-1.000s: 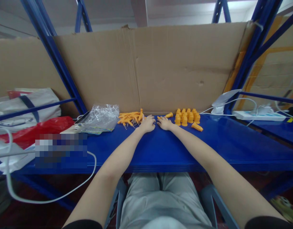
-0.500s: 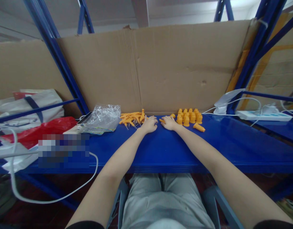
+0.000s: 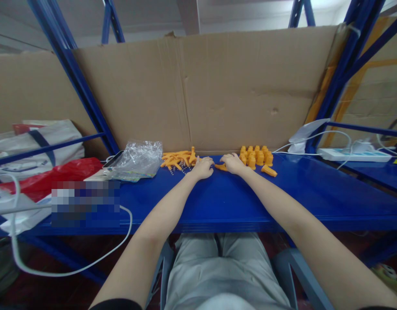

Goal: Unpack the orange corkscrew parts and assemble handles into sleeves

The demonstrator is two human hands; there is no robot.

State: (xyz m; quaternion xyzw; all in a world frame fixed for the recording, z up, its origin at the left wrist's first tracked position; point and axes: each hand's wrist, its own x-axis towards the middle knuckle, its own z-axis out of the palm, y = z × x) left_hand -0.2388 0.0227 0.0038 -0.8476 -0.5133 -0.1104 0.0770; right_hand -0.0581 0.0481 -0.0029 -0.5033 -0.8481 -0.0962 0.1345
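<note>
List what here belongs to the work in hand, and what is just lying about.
Seemingly in the work:
- orange pieces with metal spirals, by the left hand
- orange piece at the right hand
- upright orange pieces
- orange piece on its side

Seemingly just lying about:
- clear plastic bag
- red plastic
- power strip

Black sleeves (image 3: 117, 304) and pale grey-green trousers (image 3: 217, 271) are worn.
</note>
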